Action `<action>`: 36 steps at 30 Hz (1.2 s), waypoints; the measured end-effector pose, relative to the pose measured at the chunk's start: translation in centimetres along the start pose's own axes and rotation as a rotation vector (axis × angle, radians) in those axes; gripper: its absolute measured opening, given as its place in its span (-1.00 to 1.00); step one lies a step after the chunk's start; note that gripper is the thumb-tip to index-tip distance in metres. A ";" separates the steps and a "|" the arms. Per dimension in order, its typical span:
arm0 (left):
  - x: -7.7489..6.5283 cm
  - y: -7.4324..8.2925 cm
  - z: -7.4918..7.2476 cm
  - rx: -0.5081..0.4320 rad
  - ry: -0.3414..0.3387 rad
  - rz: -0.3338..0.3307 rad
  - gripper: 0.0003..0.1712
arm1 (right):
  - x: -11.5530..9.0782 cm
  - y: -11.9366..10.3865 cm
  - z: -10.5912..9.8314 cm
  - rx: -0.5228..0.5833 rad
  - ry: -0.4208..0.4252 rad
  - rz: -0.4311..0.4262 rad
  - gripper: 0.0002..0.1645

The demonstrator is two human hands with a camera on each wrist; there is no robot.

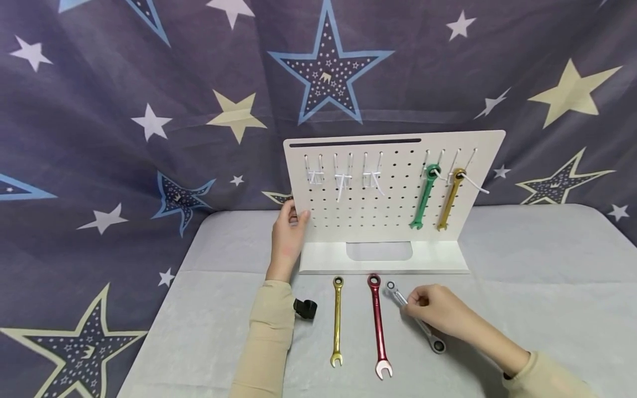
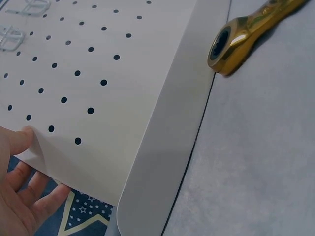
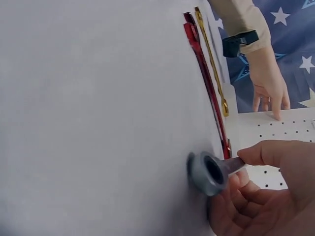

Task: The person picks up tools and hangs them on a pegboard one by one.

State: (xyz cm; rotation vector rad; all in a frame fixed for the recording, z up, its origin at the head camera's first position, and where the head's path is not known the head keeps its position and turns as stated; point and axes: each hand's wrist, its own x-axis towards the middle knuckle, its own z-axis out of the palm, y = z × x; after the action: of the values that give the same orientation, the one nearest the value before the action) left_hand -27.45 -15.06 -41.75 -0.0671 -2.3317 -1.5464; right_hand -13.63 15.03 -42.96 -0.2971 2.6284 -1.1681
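Silver wrench (image 1: 425,329) with ringed ends

Soft light casts only faint, blurred shadows.

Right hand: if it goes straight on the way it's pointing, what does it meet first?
Beyond the silver wrench it pinches, the right hand would probably meet the red wrench. Its height above the table is unclear, so it might pass over.
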 end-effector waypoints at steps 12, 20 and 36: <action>-0.1 0.2 0.1 0.003 0.004 -0.009 -0.63 | 0.6 -1.2 -1.5 0.069 0.033 -0.089 -0.85; -0.2 0.4 0.1 0.000 0.013 -0.006 -0.64 | 1.3 -2.6 -1.8 0.139 0.057 -0.127 -0.87; -0.1 0.1 0.1 0.012 0.012 -0.013 -0.63 | 2.9 -6.7 -2.7 0.351 0.237 -0.277 -0.89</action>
State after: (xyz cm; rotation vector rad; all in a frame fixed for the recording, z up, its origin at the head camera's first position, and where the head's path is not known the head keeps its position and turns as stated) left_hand -27.41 -14.89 -41.71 -0.0397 -2.3367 -1.5345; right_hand -16.67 11.67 -36.62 -0.4891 2.5629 -1.8283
